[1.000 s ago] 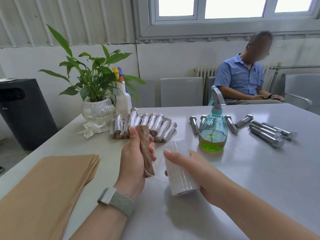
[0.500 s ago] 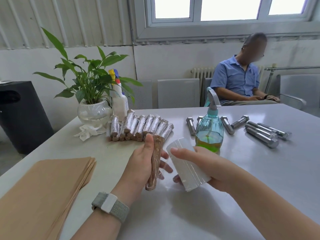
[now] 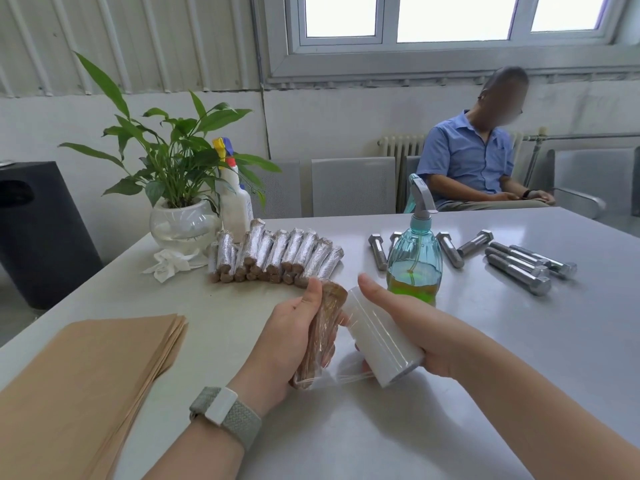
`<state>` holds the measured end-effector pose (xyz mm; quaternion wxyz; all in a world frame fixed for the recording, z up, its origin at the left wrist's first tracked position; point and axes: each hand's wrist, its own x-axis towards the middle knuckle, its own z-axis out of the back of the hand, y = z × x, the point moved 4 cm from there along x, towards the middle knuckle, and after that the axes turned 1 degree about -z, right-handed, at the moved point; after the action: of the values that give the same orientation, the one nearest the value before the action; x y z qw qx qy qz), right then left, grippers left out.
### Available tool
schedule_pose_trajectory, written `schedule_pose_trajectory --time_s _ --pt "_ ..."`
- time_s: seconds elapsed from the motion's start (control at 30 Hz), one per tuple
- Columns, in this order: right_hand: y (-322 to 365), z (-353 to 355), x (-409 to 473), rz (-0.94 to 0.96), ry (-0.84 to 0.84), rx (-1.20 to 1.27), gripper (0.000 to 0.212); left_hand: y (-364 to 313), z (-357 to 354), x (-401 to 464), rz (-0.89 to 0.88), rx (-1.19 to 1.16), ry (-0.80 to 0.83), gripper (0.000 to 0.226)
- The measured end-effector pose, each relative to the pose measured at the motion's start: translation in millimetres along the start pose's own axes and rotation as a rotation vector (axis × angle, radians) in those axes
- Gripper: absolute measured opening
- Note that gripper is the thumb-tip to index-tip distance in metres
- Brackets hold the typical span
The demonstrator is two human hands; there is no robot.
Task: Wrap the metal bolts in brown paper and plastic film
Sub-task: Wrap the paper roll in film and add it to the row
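My left hand [image 3: 289, 336] grips a bolt wrapped in brown paper [image 3: 323, 332], tilted with its top leaning right, partly covered in clear film. My right hand [image 3: 412, 327] holds a white roll of plastic film [image 3: 381, 342] right beside it. A stretch of film runs from the roll to the bundle's lower end. Several finished wrapped bolts [image 3: 277, 254] lie in a row behind my hands. Bare metal bolts [image 3: 516, 265] are scattered at the right. A stack of brown paper sheets [image 3: 79, 382] lies at the front left.
A teal spray bottle [image 3: 415, 258] with green liquid stands just behind my right hand. A potted plant [image 3: 180, 216], a white bottle [image 3: 235, 206] and crumpled tissue [image 3: 169, 265] sit at the back left. A person in a blue shirt [image 3: 474, 161] sits beyond the table. A black bin [image 3: 34, 230] stands left.
The wrapped bolt has tipped from upright to leaning right. The film roll has moved closer to it and turned, with film now stretched to the bundle's lower end.
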<state>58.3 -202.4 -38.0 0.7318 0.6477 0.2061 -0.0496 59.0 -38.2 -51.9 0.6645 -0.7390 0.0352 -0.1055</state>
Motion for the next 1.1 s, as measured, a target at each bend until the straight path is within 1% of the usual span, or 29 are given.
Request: schedule_pose_trajectory --time_s 0.1,0.2,0.27,0.37,0.43,0.6,0.7,0.8,0.87,0.9,0.97,1.0,1.03,1.1 --pt "1.3 -1.3 0.7 -0.006 -0.020 0.001 0.065 1.5 1.2 1.2 0.032 -0.055 0.025 0.064" --pt "1.1 -1.9 0.6 -0.012 -0.020 -0.012 0.073 2.9 -0.4 2.2 0.068 -0.124 0.041 0.056" --pt "0.9 -2.3 0.9 0.001 -0.010 -0.019 0.074 3.5 -2.7 2.2 0.094 -0.190 0.049 0.050" --pt "0.9 -2.8 3.6 0.060 -0.004 -0.003 0.073 4.5 -5.1 1.1 0.138 -0.270 0.018 0.046" --pt "0.0 -4.9 5.9 0.097 -0.005 0.018 0.073 5.2 -5.0 0.3 0.163 -0.251 -0.021 0.048" --pt "-3.4 -18.5 8.3 0.262 0.014 0.058 0.062 7.7 -3.3 0.4 0.133 -0.188 -0.156 0.059" --pt "-3.5 -25.9 5.8 0.385 0.027 0.066 0.043 8.8 -2.0 1.2 0.072 -0.074 -0.198 0.069" --pt "-4.2 -31.5 3.6 0.439 -0.051 0.067 0.045 6.6 -3.5 2.0 0.028 -0.033 -0.200 0.078" --pt "-4.8 -35.4 2.7 0.475 -0.125 0.057 0.052 5.8 -4.4 2.8 -0.005 -0.005 -0.215 0.072" --pt "-5.8 -36.7 2.9 0.486 -0.176 0.040 0.059 4.9 -5.2 2.8 -0.017 -0.003 -0.228 0.069" --pt "-8.9 -39.3 2.8 0.488 -0.269 0.015 0.071 3.2 -6.8 2.6 -0.021 -0.042 -0.252 0.066" --pt "-10.6 -40.2 3.1 0.480 -0.299 0.012 0.074 3.1 -7.5 3.1 -0.022 -0.062 -0.264 0.063" --pt "-11.9 -40.5 3.8 0.467 -0.314 0.016 0.073 4.1 -8.1 3.9 -0.019 -0.092 -0.269 0.060" --pt "-12.2 -40.0 5.3 0.447 -0.334 0.037 0.067 5.3 -11.7 4.4 0.018 -0.223 -0.247 0.057"
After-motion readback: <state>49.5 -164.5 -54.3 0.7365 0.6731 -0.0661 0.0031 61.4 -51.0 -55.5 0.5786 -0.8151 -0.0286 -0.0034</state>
